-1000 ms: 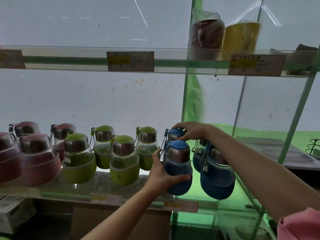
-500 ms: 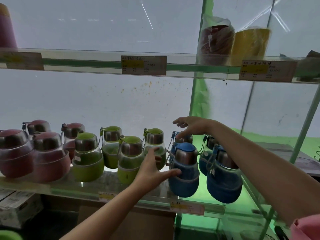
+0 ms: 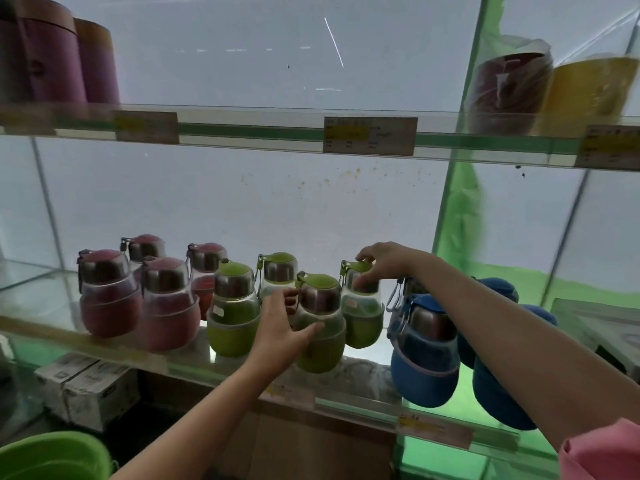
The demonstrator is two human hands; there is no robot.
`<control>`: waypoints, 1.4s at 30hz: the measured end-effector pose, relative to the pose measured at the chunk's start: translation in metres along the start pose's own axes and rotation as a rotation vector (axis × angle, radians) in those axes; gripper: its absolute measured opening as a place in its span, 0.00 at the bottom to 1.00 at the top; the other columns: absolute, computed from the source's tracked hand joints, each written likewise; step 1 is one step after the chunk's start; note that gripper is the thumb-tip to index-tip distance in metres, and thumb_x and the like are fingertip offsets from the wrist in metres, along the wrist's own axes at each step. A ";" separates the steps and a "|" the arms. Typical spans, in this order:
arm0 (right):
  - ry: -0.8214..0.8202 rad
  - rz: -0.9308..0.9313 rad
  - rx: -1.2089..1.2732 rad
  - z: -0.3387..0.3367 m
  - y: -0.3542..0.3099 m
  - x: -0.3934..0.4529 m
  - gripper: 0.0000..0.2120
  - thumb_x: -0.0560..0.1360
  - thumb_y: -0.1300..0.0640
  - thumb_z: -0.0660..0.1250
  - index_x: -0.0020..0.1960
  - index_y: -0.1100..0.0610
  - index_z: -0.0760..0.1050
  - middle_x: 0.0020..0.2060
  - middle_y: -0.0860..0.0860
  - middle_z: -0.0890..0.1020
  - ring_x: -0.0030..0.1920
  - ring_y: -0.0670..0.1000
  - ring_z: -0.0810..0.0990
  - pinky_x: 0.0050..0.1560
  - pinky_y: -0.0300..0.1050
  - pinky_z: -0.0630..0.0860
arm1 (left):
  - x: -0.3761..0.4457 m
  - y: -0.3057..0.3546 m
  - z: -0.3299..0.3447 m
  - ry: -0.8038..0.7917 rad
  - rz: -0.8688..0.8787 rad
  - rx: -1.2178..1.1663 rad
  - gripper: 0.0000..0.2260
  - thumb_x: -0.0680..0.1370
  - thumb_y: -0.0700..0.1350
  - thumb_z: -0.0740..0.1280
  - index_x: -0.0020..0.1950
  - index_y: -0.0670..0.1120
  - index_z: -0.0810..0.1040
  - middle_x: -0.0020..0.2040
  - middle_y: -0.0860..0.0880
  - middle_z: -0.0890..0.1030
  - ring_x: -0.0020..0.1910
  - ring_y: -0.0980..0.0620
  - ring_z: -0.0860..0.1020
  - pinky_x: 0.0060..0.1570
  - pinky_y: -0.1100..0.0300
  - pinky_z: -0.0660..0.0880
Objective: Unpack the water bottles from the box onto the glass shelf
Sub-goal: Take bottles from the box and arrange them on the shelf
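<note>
Both hands had left the blue bottles (image 3: pixel 424 355) and moved to the green group at 9 o'clock of them. Left hand (image 3: pixel 282 327) was curled round the front green bottle (image 3: pixel 318 327), thumb across its body. Right hand (image 3: pixel 379 263) pinched the cap of the rear green bottle (image 3: pixel 362 306), at 1 o'clock of the front one. All bottles stood on the glass shelf (image 3: pixel 104 344). Judgement: blue ones placed; now straightening rows. The box was not identifiable.
</note>
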State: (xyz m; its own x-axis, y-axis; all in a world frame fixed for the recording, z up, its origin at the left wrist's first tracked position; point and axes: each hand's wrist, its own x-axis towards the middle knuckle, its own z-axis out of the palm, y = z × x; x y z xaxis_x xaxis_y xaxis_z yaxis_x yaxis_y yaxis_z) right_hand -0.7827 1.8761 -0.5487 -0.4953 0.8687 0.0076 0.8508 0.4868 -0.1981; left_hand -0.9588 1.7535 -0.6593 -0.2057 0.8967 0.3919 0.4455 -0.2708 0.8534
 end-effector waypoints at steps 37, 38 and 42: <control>0.096 -0.020 0.021 0.021 -0.016 0.013 0.25 0.73 0.50 0.69 0.68 0.53 0.69 0.64 0.55 0.75 0.61 0.54 0.72 0.53 0.42 0.68 | -0.005 -0.013 0.025 -0.221 -0.062 -0.023 0.42 0.62 0.52 0.79 0.63 0.51 0.52 0.66 0.49 0.72 0.58 0.54 0.71 0.58 0.59 0.71; 0.086 -0.014 0.008 0.020 -0.017 0.014 0.26 0.73 0.49 0.69 0.69 0.53 0.69 0.64 0.55 0.74 0.61 0.54 0.72 0.54 0.42 0.68 | -0.004 -0.014 0.024 -0.225 -0.060 -0.020 0.43 0.62 0.52 0.79 0.64 0.51 0.52 0.66 0.49 0.72 0.59 0.53 0.71 0.58 0.60 0.71; 0.029 0.009 -0.005 0.011 -0.027 0.013 0.30 0.73 0.45 0.69 0.71 0.53 0.65 0.67 0.54 0.72 0.66 0.55 0.70 0.64 0.48 0.67 | -0.003 -0.023 0.012 -0.180 -0.042 -0.035 0.43 0.57 0.57 0.80 0.60 0.55 0.54 0.63 0.48 0.71 0.61 0.50 0.74 0.60 0.51 0.76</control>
State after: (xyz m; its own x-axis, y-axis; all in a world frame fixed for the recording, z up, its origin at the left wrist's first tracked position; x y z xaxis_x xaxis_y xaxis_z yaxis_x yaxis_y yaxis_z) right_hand -0.8140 1.8733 -0.5535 -0.4820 0.8755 0.0342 0.8563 0.4790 -0.1931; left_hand -0.9578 1.7613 -0.6844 -0.0625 0.9549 0.2904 0.4084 -0.2410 0.8804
